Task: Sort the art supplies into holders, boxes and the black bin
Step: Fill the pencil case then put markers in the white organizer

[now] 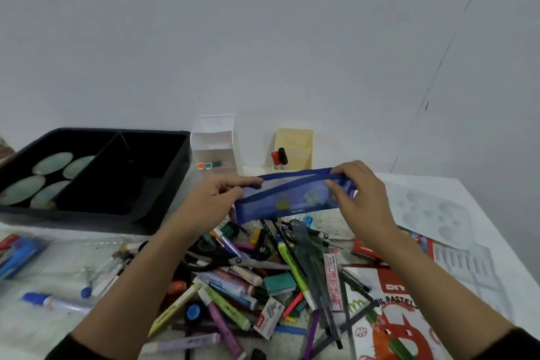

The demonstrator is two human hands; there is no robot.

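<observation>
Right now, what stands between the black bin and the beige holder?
In the head view, a white tiered organiser stands between the black bin and beige holder, small orange, teal and green pieces at its foot.

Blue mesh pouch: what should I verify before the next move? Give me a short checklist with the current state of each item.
1. Both ends held: left hand pinches one end of the blue mesh pouch, right hand grips the other. Ok.
2. Pouch lifted off the pile of supplies. Ok.
3. Zip fully open: cannot tell.
4. Contents identified: small shapes show through the mesh, too blurred to name. Cannot tell.
5. Room in the black bin: its right compartment looks free, though dark. Ok.
6. Yellow holder upright by the wall. Ok.
</observation>
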